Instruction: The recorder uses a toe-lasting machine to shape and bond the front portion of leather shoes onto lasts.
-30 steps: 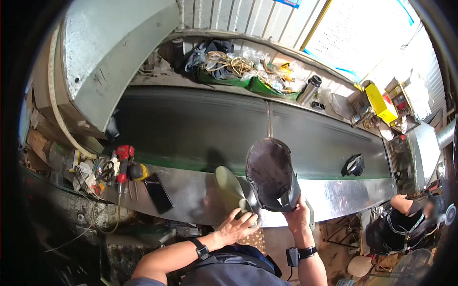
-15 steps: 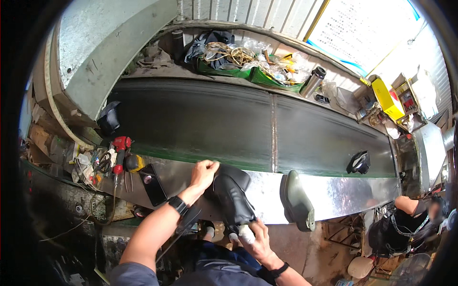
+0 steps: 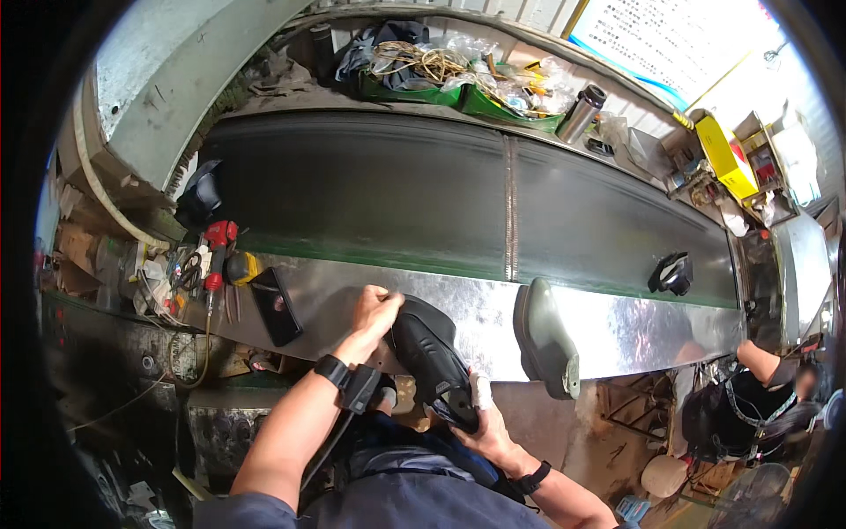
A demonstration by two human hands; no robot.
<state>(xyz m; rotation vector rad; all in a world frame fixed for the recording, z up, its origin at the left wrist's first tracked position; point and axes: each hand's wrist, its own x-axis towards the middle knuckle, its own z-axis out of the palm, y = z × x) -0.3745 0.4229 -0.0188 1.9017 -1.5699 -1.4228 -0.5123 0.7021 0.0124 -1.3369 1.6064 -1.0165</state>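
A black leather shoe (image 3: pixel 434 357) is held at a slant over the near edge of the metal ledge, its toe pointing away from me. My left hand (image 3: pixel 377 316) has its fingers pinched together at the left side of the toe. At the heel end, my right hand (image 3: pixel 486 425) wraps around the shoe, its thumb along the outer side and covered in something white. The fingers under the heel are partly hidden. To the right, a grey-green shoe last (image 3: pixel 548 339) lies on the ledge, one end jutting past the near edge.
Behind the metal ledge (image 3: pixel 617 339) runs a dark belt (image 3: pixel 370 189) carrying a black piece (image 3: pixel 671 273) at right. A phone (image 3: pixel 277 306), a yellow-and-black tool (image 3: pixel 242 268) and a red tool (image 3: pixel 217 242) sit left. Another person (image 3: pixel 749 397) is at far right.
The shoe has turned and come closer to me, with its heel opening now tipped into view. My right hand has shifted its hold around the heel; the left stays at the toe.
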